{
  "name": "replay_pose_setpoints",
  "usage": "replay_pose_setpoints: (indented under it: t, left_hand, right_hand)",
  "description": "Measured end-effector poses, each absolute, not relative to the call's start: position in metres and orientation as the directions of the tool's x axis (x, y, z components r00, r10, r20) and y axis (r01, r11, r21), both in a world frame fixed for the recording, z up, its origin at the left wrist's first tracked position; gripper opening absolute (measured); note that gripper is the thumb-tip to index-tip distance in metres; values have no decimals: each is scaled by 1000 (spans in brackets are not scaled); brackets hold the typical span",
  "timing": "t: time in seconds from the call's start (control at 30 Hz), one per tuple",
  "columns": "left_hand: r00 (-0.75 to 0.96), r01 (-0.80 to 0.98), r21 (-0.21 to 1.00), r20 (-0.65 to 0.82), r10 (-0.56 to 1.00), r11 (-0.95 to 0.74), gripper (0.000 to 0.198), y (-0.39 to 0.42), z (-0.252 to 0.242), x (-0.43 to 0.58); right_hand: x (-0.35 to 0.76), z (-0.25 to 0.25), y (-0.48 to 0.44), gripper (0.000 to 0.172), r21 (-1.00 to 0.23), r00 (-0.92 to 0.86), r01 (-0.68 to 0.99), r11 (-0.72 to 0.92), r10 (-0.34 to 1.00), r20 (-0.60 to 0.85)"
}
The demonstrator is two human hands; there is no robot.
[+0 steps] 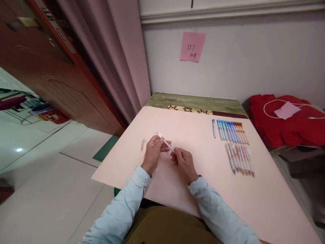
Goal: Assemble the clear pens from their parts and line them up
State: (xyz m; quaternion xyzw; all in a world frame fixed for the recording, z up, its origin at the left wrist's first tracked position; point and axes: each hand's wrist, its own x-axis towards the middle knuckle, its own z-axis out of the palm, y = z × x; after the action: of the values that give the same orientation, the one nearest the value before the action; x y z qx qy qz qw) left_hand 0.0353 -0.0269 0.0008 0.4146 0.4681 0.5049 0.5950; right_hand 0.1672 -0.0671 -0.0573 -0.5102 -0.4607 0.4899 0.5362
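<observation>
Between my two hands a whitish, see-through pen (168,146) is held at a slant above the table. My left hand (153,151) pinches its upper end, near the clip. The fingers of my right hand (183,161) close on its lower end. On the table, just left of my left hand, lie a small printed strip (142,144) and a thin white stick-like piece (150,134), the latter partly hidden by the hand. What these small pieces are exactly is too small to tell.
At the table's (122,162) right lie a row of blue and brown pens (230,131) and, nearer me, a row of clear pens (240,158). Red cloth (299,130) with a white cable sits beyond the right edge. A wooden door (76,84) and curtain (111,44) stand left.
</observation>
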Motion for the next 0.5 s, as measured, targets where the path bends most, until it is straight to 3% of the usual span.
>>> replay_pose_setpoints:
  t: [0.23,0.5]
  left_hand:
    - [59,-176,978,-106,993,115,29,-25,-1,35]
    - [59,-128,989,-65,996,72,27,-26,-2,35]
  right_hand:
    - [169,-59,-65,36,-997,188,23,77,979,80]
    - [166,-53,-67,52,-990,24,-123,-63,998,-66]
